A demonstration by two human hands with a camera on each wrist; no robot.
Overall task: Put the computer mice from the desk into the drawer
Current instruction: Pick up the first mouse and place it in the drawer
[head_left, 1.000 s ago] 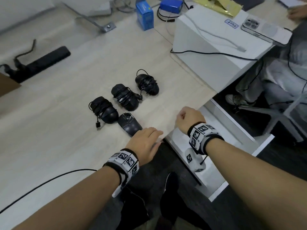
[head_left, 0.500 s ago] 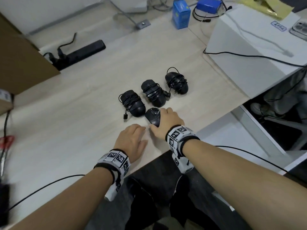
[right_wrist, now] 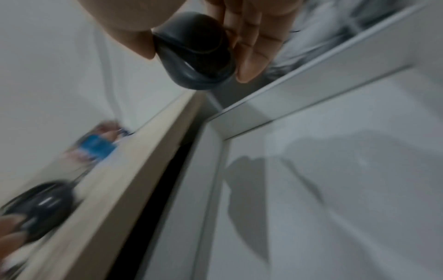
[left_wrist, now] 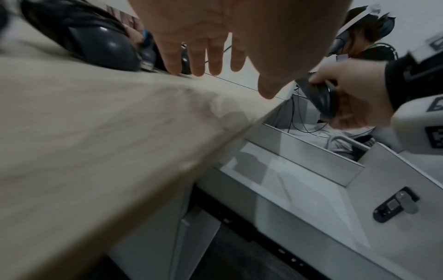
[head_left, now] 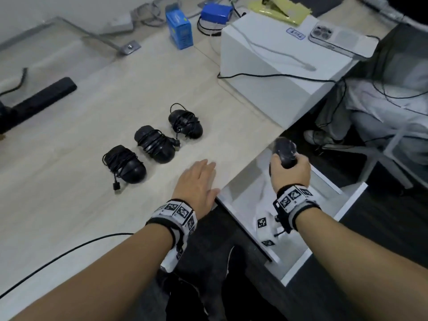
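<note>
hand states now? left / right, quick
Left hand: open, fingers straight, palm down on the light wooden desk, holding nothing.
Right hand: closed around a black cordless computer mouse, above the open white drawer.

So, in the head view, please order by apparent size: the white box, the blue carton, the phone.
1. white box, clearly largest.
2. phone and blue carton look similar; the wide lens makes ranking them unsure.
</note>
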